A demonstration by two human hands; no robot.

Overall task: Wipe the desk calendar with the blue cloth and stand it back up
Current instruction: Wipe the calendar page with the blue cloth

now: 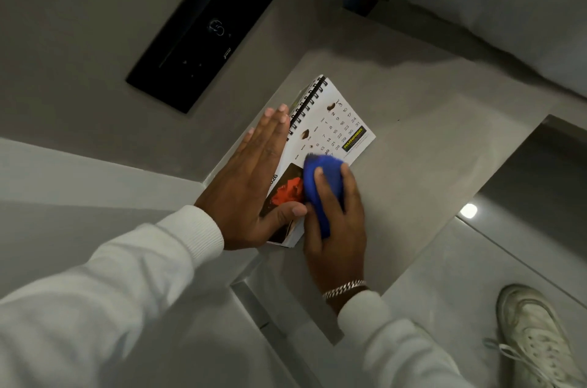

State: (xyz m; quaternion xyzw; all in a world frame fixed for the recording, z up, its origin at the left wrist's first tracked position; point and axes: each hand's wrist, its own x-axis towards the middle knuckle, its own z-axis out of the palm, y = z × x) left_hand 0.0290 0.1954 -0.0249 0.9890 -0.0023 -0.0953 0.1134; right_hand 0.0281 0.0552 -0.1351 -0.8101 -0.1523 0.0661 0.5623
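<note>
The desk calendar [330, 130] is lying flat on the grey tabletop [428, 165], spiral binding away from the person. The left hand [251, 184] is pressing open-palmed on the calendar's left edge, gripping nothing. The right hand [336, 213] is closing its grip around the bunched blue cloth [320, 184] on the calendar's near half. Wiping well likely means holding the left hand firm and stroking toward the binding, covering the dark spots.

This is looking like a hotel room or bedroom. White bedding [514, 16] is hanging over the edge of a bed beside a built-in grey ledge [428, 146], and a black control panel [203, 29] is sitting flush in the grey wall above it.
</note>
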